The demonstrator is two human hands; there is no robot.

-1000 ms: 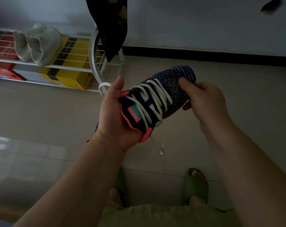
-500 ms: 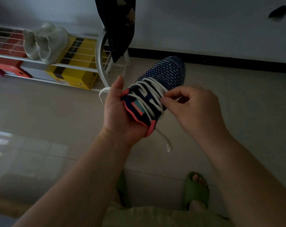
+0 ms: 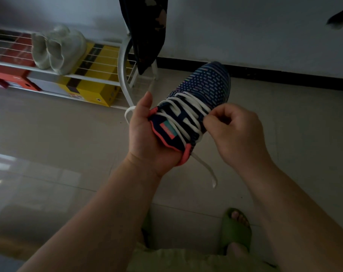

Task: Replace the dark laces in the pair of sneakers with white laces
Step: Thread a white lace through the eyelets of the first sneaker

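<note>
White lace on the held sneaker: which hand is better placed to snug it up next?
Right. The right hand already pinches the white lace at the eyelets, while the left hand cradles the sneaker at its heel, probably best kept steadying.

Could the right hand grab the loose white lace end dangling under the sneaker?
Probably yes. The loose white lace end hangs free just below the right hand, nothing between them, but it must first release its grip on the crossed white laces.
</note>
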